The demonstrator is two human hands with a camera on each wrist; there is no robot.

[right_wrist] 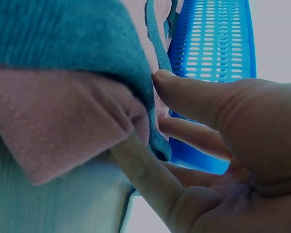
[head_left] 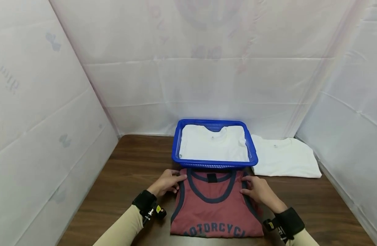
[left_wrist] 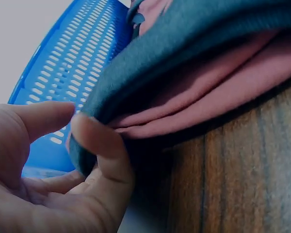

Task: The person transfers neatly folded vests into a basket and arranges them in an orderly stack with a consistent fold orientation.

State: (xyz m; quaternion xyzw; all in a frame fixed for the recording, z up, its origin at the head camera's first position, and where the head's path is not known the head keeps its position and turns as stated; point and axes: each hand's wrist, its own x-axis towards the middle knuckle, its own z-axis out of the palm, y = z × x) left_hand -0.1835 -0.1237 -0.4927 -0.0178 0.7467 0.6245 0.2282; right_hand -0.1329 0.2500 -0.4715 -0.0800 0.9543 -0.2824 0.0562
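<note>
A folded red tank top [head_left: 213, 213] with dark navy trim and lettering across its chest lies flat on the table, its neckline facing the blue basket. At its left shoulder, my left hand [head_left: 167, 183] pinches the fabric between thumb and fingers. My right hand [head_left: 262, 192] grips the opposite shoulder. In the right wrist view, the thumb [right_wrist: 184, 94] presses on the navy trim while a finger reaches beneath the cloth. Folded layers show under the navy edge [left_wrist: 150, 58] in the left wrist view.
Just beyond the tank top stands a blue plastic basket [head_left: 176, 145] holding a folded white shirt [head_left: 213, 145]. Another folded white shirt [head_left: 283, 158] lies to its right on the brown wooden table [head_left: 130, 157]. White sheeting [head_left: 207, 78] encloses the back and sides.
</note>
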